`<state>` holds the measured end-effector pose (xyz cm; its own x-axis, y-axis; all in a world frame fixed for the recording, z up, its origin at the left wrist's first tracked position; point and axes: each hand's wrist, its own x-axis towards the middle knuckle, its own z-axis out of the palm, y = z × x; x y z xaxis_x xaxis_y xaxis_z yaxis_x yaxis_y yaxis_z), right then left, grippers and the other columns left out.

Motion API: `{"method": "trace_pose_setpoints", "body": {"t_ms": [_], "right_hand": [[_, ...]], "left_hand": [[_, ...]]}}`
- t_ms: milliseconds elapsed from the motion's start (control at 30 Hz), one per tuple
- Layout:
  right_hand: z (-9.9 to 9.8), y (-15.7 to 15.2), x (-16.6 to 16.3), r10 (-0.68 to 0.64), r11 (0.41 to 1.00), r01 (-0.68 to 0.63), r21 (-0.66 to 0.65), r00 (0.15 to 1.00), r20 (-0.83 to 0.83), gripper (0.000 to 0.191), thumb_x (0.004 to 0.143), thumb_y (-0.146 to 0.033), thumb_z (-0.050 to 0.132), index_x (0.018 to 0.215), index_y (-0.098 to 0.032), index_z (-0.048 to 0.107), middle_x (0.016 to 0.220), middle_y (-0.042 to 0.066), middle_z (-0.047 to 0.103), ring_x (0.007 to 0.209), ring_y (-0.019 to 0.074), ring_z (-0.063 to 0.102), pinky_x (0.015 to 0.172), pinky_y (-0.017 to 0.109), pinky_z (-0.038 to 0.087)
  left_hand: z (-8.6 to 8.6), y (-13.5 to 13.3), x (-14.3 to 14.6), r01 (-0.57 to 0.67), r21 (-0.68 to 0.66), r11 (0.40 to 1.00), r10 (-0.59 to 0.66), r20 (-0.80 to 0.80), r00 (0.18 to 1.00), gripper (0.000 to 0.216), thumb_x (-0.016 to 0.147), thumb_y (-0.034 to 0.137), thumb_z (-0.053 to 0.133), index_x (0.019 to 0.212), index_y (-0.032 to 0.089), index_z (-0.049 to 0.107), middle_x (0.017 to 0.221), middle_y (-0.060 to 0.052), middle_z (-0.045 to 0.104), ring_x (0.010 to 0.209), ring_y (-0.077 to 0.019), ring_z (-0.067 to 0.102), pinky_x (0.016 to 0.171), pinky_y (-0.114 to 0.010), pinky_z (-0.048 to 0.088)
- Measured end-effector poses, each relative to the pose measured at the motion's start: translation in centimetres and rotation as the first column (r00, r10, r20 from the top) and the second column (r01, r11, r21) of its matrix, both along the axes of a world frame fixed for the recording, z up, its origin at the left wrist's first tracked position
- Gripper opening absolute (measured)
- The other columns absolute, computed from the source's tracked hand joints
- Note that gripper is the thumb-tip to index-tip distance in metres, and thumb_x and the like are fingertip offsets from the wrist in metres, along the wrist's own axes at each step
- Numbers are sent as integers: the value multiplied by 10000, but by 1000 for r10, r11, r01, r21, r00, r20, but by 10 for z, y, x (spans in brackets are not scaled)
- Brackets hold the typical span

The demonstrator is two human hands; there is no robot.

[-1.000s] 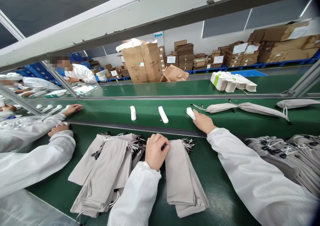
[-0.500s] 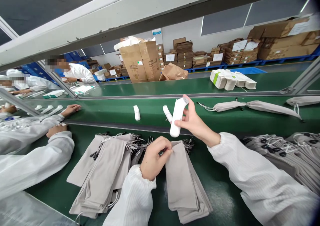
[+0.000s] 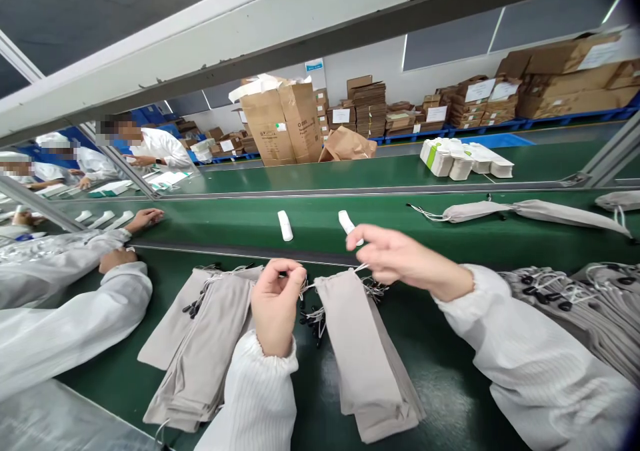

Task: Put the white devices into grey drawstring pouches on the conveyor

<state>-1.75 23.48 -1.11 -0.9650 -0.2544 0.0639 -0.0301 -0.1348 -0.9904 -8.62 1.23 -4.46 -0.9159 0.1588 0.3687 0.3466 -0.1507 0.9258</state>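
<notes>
Right hand [image 3: 407,259] half-curled with a drawstring [image 3: 361,267] at its fingertips, grip unclear | left hand [image 3: 276,304] pinched on a cord [image 3: 309,285] opposite | grey pouch [image 3: 361,351] atop a pile [image 3: 406,390] on the desk [image 3: 450,388], top edge between both hands, nearer the right, long axis running toward the wearer

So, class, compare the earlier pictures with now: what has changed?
The right hand no longer visibly holds the white device it was carrying; where that went is hidden. The left hand has moved left from the mouth of the top pouch. On the belt, two white devices and grey pouches have shifted right. The left pouch stack and large carton stayed put.
</notes>
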Motion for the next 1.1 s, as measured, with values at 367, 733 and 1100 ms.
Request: {"method": "trace_pose_setpoints", "body": {"t_ms": [367, 733, 1100], "right_hand": [[-9, 73, -31, -847, 352, 882, -314, 157, -508, 95, 949, -232, 485, 1042, -216, 493, 690, -64, 456, 521, 91, 491, 749, 318, 510], [-138, 63, -93, -411, -34, 413, 910, 824, -389, 527, 948, -189, 481, 1455, -91, 375, 1173, 208, 635, 1062, 304, 626, 885, 389, 505], [-142, 66, -91, -596, 343, 649, 679, 709, -377, 635, 819, -74, 492, 1449, -87, 413, 1191, 202, 544, 1126, 310, 567, 1011, 518, 459]], "left_hand": [[-57, 8, -11, 58, -593, 803, -198, -174, 965, 245, 852, 162, 620, 1084, 231, 659, 1067, -47, 621, 902, -173, 569, 774, -303, 463], [-68, 13, -7, -234, -744, 626, -249, -475, 844, 118, 862, 110, 639, 815, 219, 645, 853, 1, 665, 861, -190, 577, 890, -409, 380], [-63, 10, -6, -142, -787, 601, -344, -415, 843, 174, 810, 54, 554, 786, 225, 571, 825, 22, 654, 864, -169, 575, 963, -383, 383]]}}
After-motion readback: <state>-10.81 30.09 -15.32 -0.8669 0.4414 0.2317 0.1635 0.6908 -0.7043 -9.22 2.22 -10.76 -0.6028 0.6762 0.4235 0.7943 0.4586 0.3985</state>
